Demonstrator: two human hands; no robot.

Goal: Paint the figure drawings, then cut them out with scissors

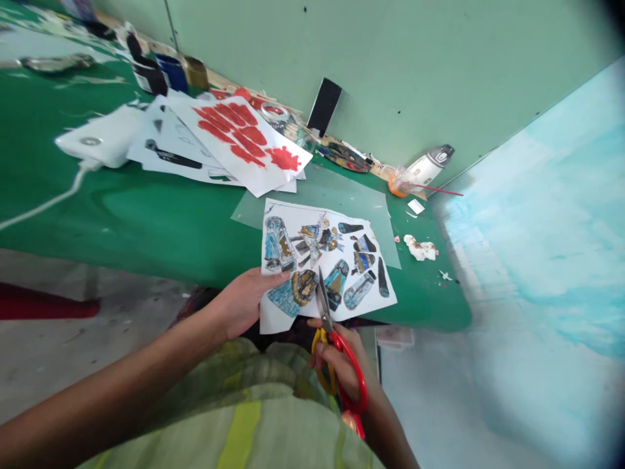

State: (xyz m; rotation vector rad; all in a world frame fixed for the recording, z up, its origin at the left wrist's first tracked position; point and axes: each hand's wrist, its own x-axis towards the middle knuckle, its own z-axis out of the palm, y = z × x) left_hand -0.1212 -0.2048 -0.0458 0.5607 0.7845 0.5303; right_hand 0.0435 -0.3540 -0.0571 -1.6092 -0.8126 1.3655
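My left hand (247,301) pinches the left edge of a white sheet of paper (312,312), its thumb on top. Coloured drawings in blue, brown and black cover the sheet. In my right hand (344,365) is a pair of scissors (326,312) with red and yellow handles, fingers wrapped through the loops. The blades point away from me and lie over the lower middle of the sheet, between two of the drawings. Whether they are cutting the paper at this moment I cannot tell. The sheet is held above the table's near edge.
A translucent sheet (336,189) lies on the green table (195,228) behind the paper. Papers with red painted shapes (244,137), a white corded device (102,137) and paint jars (170,71) are at the left. A white bottle (427,166) and crumpled tissue (420,247) stand right.
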